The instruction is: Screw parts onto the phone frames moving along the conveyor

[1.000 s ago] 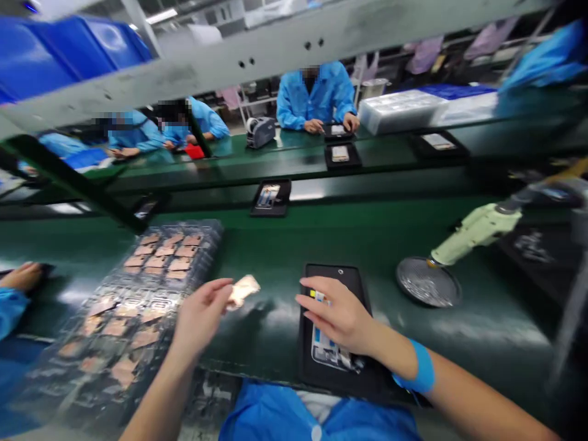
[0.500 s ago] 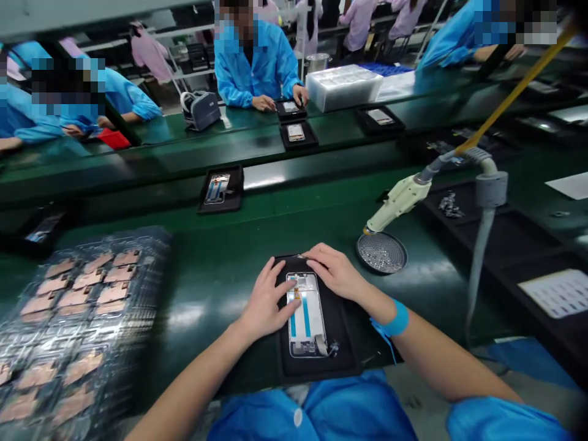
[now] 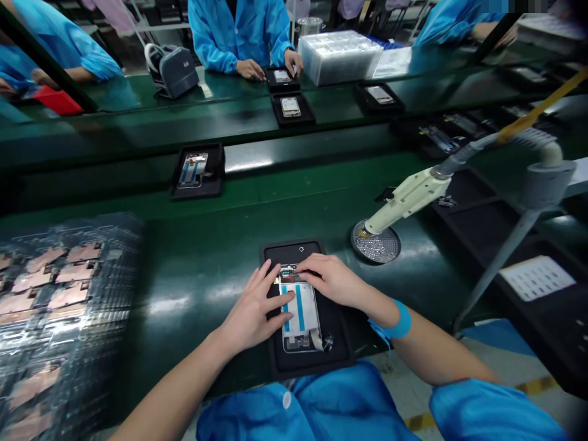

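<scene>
A phone body (image 3: 309,310) with two blue strips and its inside exposed lies in a black tray (image 3: 337,355) in front of me. My left hand (image 3: 255,309) rests along its left side, fingers apart, some fingertips touching the frame and its inner face. The fingers of my right hand (image 3: 333,278) are pinched together over the phone's upper end, against a dark section with small parts. What lies between those fingertips, if anything, is too small to make out. A small light-outlined piece (image 3: 301,249) shows at the tray's top.
Right of the tray, a pale green electric screwdriver (image 3: 407,199) leans over a round dish of screws (image 3: 376,244). Clear blister trays with copper-coloured parts (image 3: 73,272) are stacked left. Another phone tray (image 3: 214,165) lies farther back. Across the bench, a co-worker (image 3: 243,37) handles a tray.
My right hand has come down from the tray's top edge to the phone's upper end. My left hand stays beside the phone. The view has tilted downward.
</scene>
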The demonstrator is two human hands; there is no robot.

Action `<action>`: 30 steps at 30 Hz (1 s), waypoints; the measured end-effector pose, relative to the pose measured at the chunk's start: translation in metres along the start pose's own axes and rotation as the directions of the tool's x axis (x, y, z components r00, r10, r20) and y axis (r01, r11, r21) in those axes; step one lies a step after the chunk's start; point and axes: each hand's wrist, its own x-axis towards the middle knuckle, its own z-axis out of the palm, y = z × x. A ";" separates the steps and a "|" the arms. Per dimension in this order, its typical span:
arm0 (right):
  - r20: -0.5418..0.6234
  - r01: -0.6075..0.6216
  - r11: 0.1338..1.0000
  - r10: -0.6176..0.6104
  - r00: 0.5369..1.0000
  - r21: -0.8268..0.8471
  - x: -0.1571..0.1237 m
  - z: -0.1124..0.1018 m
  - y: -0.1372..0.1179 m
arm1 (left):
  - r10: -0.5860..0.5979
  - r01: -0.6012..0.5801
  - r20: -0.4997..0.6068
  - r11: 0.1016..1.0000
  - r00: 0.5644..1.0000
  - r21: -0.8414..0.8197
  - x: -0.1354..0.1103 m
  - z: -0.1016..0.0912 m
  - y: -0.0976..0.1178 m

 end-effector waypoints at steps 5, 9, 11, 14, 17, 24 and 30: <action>-0.002 0.007 1.000 -0.007 1.000 0.000 0.000 0.000 0.001 | -0.002 0.002 0.001 1.000 1.000 0.001 0.000 0.000 0.000; -0.002 0.022 1.000 -0.022 1.000 -0.014 -0.002 0.000 0.002 | -0.002 0.002 -0.001 1.000 1.000 0.005 0.000 0.000 0.000; 0.001 0.027 0.999 -0.027 1.000 -0.020 -0.002 0.000 0.003 | 0.002 -0.002 -0.001 1.000 1.000 0.004 0.000 0.001 0.000; 0.008 0.050 0.996 -0.049 0.999 -0.068 -0.002 0.002 0.002 | -0.002 0.002 -0.002 1.000 1.000 0.000 -0.001 0.004 -0.001; -0.020 0.078 0.972 -0.084 0.996 -0.220 -0.002 0.005 0.001 | -0.026 0.026 -0.006 1.000 1.000 0.008 -0.001 0.005 -0.002; -0.038 0.089 0.940 -0.108 0.993 -0.328 -0.023 0.010 -0.009 | -0.023 0.022 0.019 0.996 1.000 0.084 0.003 0.001 -0.002; 0.116 0.146 0.925 -0.112 0.987 -0.350 -0.046 0.014 -0.010 | -0.030 0.018 0.074 0.986 0.997 0.163 0.005 0.002 0.004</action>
